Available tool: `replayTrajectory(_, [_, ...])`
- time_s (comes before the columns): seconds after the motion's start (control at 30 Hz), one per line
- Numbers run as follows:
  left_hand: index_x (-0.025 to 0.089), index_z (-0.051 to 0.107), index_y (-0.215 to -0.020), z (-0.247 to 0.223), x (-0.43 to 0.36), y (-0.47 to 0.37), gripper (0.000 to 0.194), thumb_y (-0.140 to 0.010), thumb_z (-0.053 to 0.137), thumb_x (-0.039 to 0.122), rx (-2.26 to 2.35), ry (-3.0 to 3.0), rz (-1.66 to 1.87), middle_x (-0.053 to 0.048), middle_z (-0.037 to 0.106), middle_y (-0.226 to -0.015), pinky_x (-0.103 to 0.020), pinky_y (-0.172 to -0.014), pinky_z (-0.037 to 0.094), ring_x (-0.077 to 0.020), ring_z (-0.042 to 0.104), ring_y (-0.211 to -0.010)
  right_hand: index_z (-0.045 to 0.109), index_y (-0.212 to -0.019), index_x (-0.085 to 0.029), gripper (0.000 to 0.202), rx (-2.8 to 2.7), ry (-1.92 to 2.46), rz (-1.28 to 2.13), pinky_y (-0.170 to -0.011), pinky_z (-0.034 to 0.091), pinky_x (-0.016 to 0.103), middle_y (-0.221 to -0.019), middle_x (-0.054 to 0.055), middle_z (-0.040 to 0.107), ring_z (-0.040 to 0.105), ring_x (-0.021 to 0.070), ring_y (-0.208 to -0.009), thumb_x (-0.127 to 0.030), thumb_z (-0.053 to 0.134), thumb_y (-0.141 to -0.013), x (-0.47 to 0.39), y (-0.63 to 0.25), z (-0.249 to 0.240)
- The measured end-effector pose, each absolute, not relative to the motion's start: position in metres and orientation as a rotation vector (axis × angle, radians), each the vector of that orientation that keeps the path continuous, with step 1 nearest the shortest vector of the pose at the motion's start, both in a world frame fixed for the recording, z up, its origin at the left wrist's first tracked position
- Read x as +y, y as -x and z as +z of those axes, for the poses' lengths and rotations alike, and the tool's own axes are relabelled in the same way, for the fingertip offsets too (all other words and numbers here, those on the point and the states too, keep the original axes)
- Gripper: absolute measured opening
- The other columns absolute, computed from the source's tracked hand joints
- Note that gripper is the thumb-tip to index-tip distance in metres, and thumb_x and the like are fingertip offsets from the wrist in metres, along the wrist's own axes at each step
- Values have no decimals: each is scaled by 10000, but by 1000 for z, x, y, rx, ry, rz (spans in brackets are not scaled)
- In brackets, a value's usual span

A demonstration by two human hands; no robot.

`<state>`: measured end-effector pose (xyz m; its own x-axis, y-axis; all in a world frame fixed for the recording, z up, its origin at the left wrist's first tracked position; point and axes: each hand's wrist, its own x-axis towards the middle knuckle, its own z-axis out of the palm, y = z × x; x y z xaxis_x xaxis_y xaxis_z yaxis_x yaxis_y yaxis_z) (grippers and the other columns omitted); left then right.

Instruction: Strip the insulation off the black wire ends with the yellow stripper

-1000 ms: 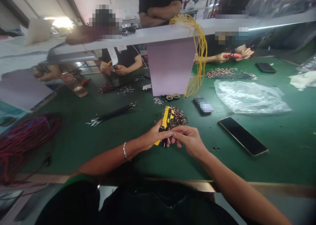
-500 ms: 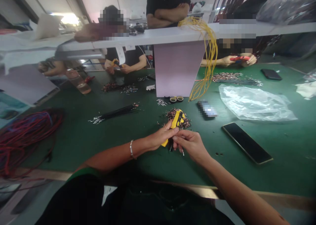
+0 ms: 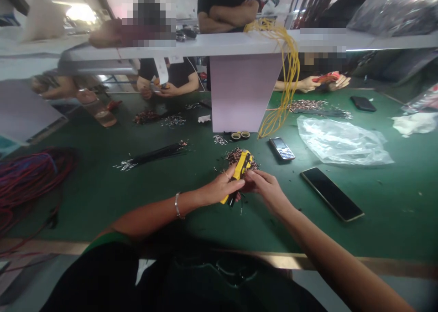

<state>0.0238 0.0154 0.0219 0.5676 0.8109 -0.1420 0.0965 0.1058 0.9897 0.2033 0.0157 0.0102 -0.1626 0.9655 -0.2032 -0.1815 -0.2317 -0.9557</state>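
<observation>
My left hand (image 3: pixel 224 185) is closed around a yellow and black wire stripper (image 3: pixel 242 166), whose head points away from me. Close against its right side, my right hand (image 3: pixel 262 184) has its fingers pinched together near the tool's jaws. A thin dark wire (image 3: pixel 241 208) with a pale tip hangs just below the fingers; its upper part is hidden by the hands. Just beyond the tool lies a pile of short wires with copper ends (image 3: pixel 234 155). Behind that pile are small silvery pieces (image 3: pixel 220 140) and two tape rolls (image 3: pixel 240 135).
A bundle of black wires (image 3: pixel 153 156) lies left on the green table (image 3: pixel 137 202), beyond it red cable coils (image 3: pixel 34 179). To the right are a keypad phone (image 3: pixel 282 148), a smartphone (image 3: pixel 331 194) and a plastic bag (image 3: pixel 342 141). Yellow wires (image 3: pixel 289 84) hang from the shelf. Co-workers sit opposite.
My right hand has moved up and closer to the head of the wire stripper. The wire tip below it now hangs farther left. The view has shifted slightly.
</observation>
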Motion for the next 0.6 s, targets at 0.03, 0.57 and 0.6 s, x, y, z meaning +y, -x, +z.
replayTrajectory(0.03, [158, 196, -1551, 22, 16, -25, 739, -935, 541, 377, 891, -1454, 610, -62, 630, -889, -339, -657, 541, -164, 634, -670, 707, -781, -166, 429, -1048, 1135, 1595, -589, 542, 336, -676, 38, 692, 632, 187, -601, -578, 780, -686, 16, -202, 12])
replayTrajectory(0.57, [231, 362, -1520, 14, 34, -27, 575, -995, 395, 464, 1066, -1886, 699, -92, 382, -1585, -544, -1224, 233, -302, 357, -1459, 688, -795, -179, 325, -949, 1031, 1365, -692, 484, 325, -765, 15, 677, 582, 168, -695, -460, 793, -671, 35, -181, 6])
replayTrajectory(0.6, [218, 398, -1502, 17, 37, -25, 569, -995, 398, 477, 1052, -1856, 732, -102, 402, -1573, -537, -1223, 239, -303, 368, -1452, 684, -797, -180, 319, -944, 1031, 1340, -692, 487, 327, -757, 12, 674, 582, 167, -691, -457, 789, -676, 37, -183, 6])
